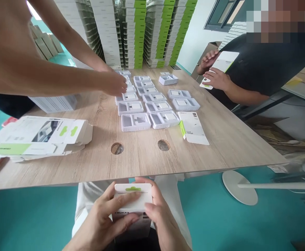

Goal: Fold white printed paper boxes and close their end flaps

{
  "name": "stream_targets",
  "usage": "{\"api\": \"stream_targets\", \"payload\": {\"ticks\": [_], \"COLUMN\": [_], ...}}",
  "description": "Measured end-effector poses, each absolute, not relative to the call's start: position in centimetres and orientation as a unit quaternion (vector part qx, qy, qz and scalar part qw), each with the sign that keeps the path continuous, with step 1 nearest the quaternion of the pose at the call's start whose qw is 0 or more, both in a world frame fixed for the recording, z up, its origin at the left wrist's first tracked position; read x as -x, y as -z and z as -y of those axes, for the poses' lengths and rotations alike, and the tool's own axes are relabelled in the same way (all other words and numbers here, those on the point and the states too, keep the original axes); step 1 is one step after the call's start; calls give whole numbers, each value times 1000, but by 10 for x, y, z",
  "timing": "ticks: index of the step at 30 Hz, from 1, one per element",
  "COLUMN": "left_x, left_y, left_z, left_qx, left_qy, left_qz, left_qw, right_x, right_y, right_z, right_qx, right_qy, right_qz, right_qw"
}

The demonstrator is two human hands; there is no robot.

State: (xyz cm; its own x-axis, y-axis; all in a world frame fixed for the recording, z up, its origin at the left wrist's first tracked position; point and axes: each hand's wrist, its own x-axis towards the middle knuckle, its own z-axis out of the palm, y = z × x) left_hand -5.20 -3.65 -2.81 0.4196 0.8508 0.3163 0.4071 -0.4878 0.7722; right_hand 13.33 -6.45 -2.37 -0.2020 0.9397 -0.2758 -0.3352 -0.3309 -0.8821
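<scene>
Two hands were raised just short of the tabletop's (194, 157) near edge, left hand (102, 219) and right hand (162, 218) bent inward, their grip clamped on a white box (132, 204) with a green tab, fingers across its face. Beyond, white trays (142, 108) stood in rows mid-tabletop, and a co-worker's hand (113, 84) reached over the far ones.
</scene>
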Motion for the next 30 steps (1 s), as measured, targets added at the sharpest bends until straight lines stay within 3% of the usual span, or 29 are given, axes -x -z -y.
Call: {"api": "stream_targets", "payload": {"ticks": [8, 18, 23, 26, 30], "left_x": [59, 66, 74, 84, 85], "left_y": [37, 46, 46, 52, 52], "left_z": [41, 40, 35, 35, 37], "left_qx": [-722, -496, -478, -550, -692], "left_qy": [-399, -432, -424, -425, -429], "left_qz": [-449, -549, -504, -499, -496], "left_qw": [344, 517, 581, 518, 300], "right_x": [-132, -148, -145, -143, -140], "right_y": [20, 16, 16, 16, 14], "right_z": [67, 51, 47, 44, 43], "right_qx": [476, 470, 473, 479, 482], "right_qy": [-645, -543, -473, -401, -342], "right_qz": [416, 540, 598, 626, 646], "right_qw": [429, 439, 440, 466, 483]}}
